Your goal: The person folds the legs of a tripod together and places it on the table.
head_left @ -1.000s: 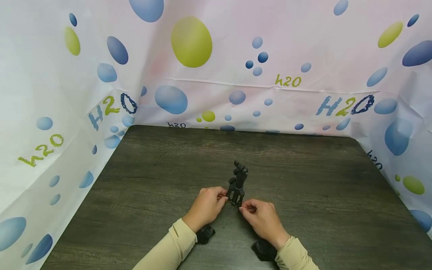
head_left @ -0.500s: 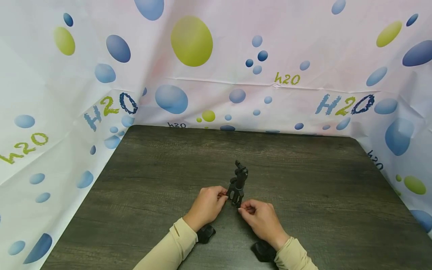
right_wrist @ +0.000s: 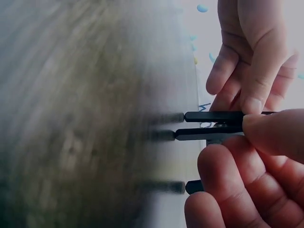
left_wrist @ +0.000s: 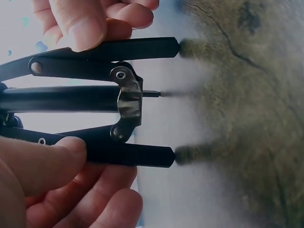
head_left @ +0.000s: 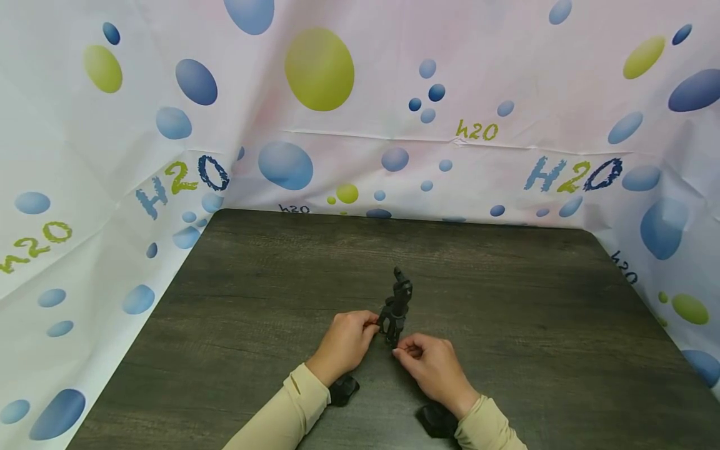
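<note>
A small black tripod (head_left: 399, 305) stands upright on the dark table in the head view. My left hand (head_left: 344, 340) pinches its left leg between thumb and fingers. On the other side, my right hand (head_left: 436, 367) pinches the near right leg close to its foot. The left wrist view shows the centre tube (left_wrist: 59, 99), a metal hinge bracket (left_wrist: 129, 101) and two legs with a hand on each. Three leg ends appear in the right wrist view, where my right thumb (right_wrist: 273, 130) presses on one leg (right_wrist: 209, 134).
The dark wood-grain table (head_left: 270, 269) extends around the hands. A white sheet with blue and green dots (head_left: 360, 81) hangs behind it and along both sides. Black wrist-worn devices (head_left: 437, 419) sit under the wrists.
My right hand has shifted slightly left with its leg, and the tripod's legs now look closer together. The tripod's top has turned a little. My left hand stays nearly still.
</note>
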Motion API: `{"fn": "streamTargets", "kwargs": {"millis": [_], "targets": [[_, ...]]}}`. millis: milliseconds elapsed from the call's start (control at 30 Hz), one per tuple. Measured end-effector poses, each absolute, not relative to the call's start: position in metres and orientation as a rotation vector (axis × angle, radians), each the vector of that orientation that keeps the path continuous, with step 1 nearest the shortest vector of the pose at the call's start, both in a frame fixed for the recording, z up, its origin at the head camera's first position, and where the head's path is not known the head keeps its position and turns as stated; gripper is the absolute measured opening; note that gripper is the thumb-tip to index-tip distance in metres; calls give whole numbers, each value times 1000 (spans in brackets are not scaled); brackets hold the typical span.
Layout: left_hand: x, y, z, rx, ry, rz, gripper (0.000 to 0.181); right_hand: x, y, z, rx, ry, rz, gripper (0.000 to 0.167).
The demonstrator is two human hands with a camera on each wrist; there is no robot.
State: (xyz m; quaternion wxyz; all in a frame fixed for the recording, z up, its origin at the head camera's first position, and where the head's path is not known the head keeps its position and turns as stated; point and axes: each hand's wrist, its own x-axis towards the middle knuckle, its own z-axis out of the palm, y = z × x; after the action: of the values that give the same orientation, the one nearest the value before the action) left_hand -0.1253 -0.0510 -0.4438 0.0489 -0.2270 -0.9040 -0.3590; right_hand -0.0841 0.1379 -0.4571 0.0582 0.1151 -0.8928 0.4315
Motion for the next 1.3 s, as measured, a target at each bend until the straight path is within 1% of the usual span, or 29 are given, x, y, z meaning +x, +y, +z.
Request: {"fn": "streamTargets", "kwargs": {"millis": [267, 733, 1300], "targets": [[-125, -50, -444, -676, -2767, -1071, 12, -84, 137, -456, 372, -2681, 1351, 7], [-126, -49, -444, -659, -2780, -1064, 13, -85, 133, -455, 356, -2727, 1287, 10], [-126, -47, -444, -669, -2734, -1026, 12, -86, 130, -456, 418, -2714, 1330, 9]]}}
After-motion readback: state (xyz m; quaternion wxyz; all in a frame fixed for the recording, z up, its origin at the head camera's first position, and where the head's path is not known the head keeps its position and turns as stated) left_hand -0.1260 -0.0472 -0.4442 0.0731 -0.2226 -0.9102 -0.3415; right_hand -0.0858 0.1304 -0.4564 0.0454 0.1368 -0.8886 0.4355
